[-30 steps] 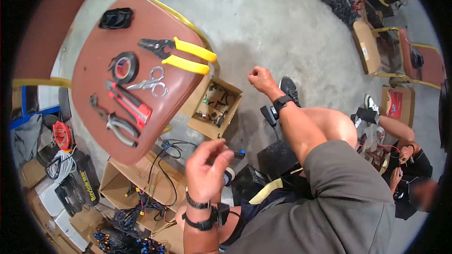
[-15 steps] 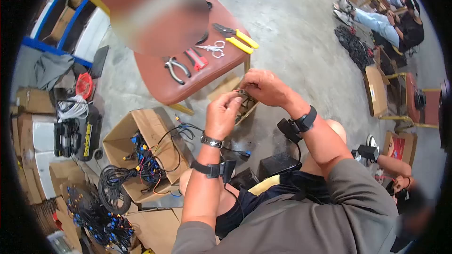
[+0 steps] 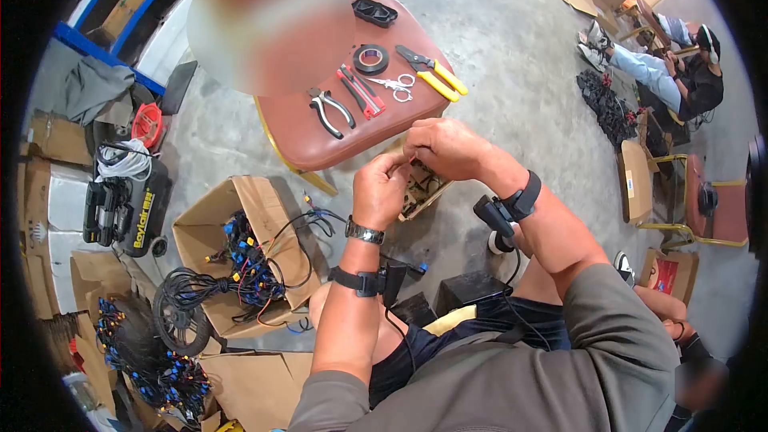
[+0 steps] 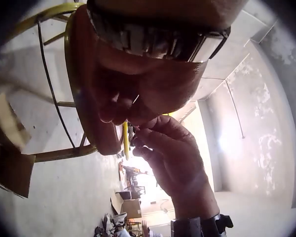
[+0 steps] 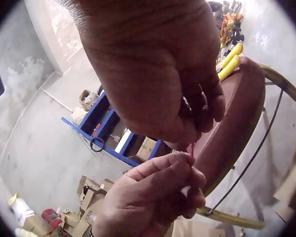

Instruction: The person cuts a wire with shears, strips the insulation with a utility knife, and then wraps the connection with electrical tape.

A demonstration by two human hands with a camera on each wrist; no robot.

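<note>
My left hand (image 3: 380,192) and right hand (image 3: 452,148) meet fingertip to fingertip in the head view, above a small cardboard box (image 3: 436,196) of small dark parts. Between them they pinch a small, thin red piece (image 5: 190,149), mostly hidden by the fingers; its exact kind I cannot tell. The right wrist view has the left hand's thumb and forefinger at its lower end and the right hand's fingertips at its upper end. Just beyond, a brown chair seat (image 3: 320,144) bears pliers (image 3: 331,114), a red utility knife (image 3: 362,94), scissors (image 3: 395,86), black tape (image 3: 370,59) and yellow-handled wire strippers (image 3: 432,74).
Left of my legs stands an open carton (image 3: 260,304) of cables with coloured connectors. Farther left lie a black machine (image 3: 148,208), a red reel (image 3: 147,124) and more tangled cables (image 3: 152,360). Other people sit at the right, near another chair (image 3: 696,200).
A second ago my hands were apart, with the right stretched forward. They came together above the small box and now stay there, pinching. The head view has shifted, bringing more of the room into sight.
</note>
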